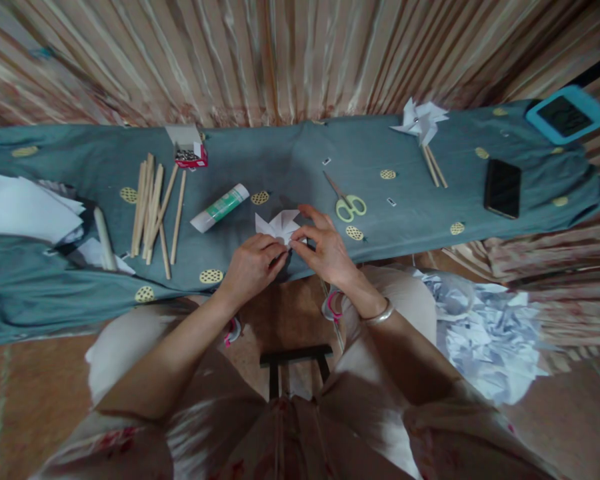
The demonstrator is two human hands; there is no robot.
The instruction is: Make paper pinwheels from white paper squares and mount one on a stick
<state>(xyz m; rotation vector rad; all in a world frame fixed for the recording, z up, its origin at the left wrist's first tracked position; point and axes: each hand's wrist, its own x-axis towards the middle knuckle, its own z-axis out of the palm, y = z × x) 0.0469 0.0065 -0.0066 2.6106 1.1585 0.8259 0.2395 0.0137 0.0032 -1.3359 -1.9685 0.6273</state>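
A white folded paper pinwheel (283, 223) is between my hands near the table's front edge. My left hand (253, 265) pinches its near left side, fingers curled together. From the right, my right hand (325, 248) has thumb and fingertips closed at the pinwheel's centre; whether a pin is between them is too small to tell. A glue stick (220, 208) with a green label lies to the left of the pinwheel. Green-handled scissors (349, 205) rest to its right. Further left are several wooden sticks (153, 207) and an open red box of pins (189, 155).
Two or so pinwheels on sticks (423, 121) lie at the back right, near a phone (503, 189) and a blue-framed clock (567, 115). White paper sheets (27, 207) are stacked at the left. A bag of paper pieces (490, 340) sits on the floor by my right knee.
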